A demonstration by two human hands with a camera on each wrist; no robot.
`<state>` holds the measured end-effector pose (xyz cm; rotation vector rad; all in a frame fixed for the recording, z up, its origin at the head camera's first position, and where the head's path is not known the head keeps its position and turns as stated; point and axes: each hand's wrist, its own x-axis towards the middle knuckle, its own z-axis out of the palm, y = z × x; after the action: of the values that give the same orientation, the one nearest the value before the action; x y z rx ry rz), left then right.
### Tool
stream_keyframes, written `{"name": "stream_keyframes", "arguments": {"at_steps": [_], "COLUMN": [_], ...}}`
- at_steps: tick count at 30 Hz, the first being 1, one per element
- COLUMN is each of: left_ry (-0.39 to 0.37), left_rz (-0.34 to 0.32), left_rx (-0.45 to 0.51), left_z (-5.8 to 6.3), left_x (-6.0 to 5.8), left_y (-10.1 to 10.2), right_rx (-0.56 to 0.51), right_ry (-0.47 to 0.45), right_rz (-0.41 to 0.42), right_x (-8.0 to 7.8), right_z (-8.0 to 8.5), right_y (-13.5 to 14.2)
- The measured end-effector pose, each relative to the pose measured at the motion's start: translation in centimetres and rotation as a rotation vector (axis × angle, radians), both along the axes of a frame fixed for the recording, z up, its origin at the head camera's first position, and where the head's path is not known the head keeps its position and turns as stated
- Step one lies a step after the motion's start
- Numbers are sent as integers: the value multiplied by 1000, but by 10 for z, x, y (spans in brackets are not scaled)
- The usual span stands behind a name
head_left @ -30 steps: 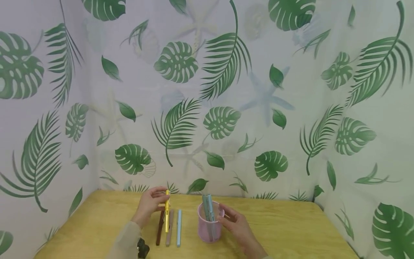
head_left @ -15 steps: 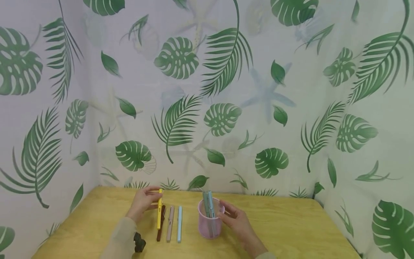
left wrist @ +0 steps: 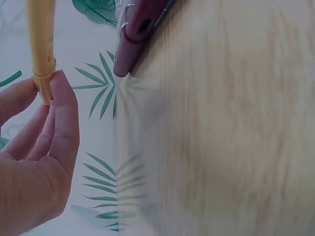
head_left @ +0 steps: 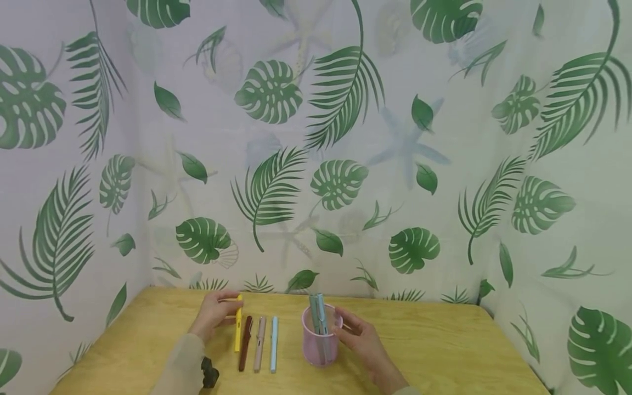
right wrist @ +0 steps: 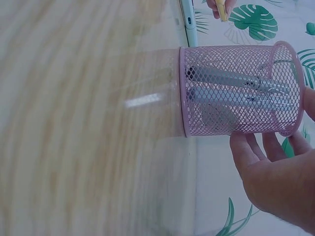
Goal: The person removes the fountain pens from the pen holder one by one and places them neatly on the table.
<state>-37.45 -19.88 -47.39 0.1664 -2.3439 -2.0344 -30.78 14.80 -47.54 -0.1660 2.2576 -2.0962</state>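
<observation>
- Yellow pen [head_left: 238, 332] is the thing on the move: bottom of the head frame, left of centre, close to upright and pinched near its top end.
- Left hand [head_left: 214, 315] has it in a thumb-and-fingers pinch, closed right down on the barrel. From the wrist views it looks like it's off the tabletop, though I can't swear to the gap.
- What's changed: a second ago it hung over the gap between the brown pen [head_left: 245, 344] and the pinkish-grey pen [head_left: 259, 344], then crossed in front of the brown one. Now it's just past it, on the frame-left side.
- So the brown pen is in plain sight again, and I'd guess the yellow one is being lined up as the left end of the row. Not let go of yet.
- Row otherwise looks the same, with the light blue pen [head_left: 274, 344] at the frame-right end.
- Pink mesh cup [head_left: 311, 354] hasn't really budged, bottom centre, two pens standing in it.
- Right hand [head_left: 362, 340] is also where it was, fingers curved round the cup's side by the rim, holding it steady I reckon.
</observation>
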Motion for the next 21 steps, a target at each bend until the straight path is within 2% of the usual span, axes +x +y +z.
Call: {"name": "stream_keyframes", "arguments": {"at_steps": [11,17,21], "left_ry": [-60,-86,-128], "left_rz": [-11,-20,-22], "left_rx": [-13,-107,-114], "left_z": [-7,-11,-14], "left_x": [-2,-1,0], "left_y": [-6,-7,-7], "right_rx": [-12,-6,13], "right_ry": [9,16,25], "right_rz": [8,20,40], "right_x": [-1,-1,0], "right_z": [0,-2,-2], "right_y": [0,2,3]}}
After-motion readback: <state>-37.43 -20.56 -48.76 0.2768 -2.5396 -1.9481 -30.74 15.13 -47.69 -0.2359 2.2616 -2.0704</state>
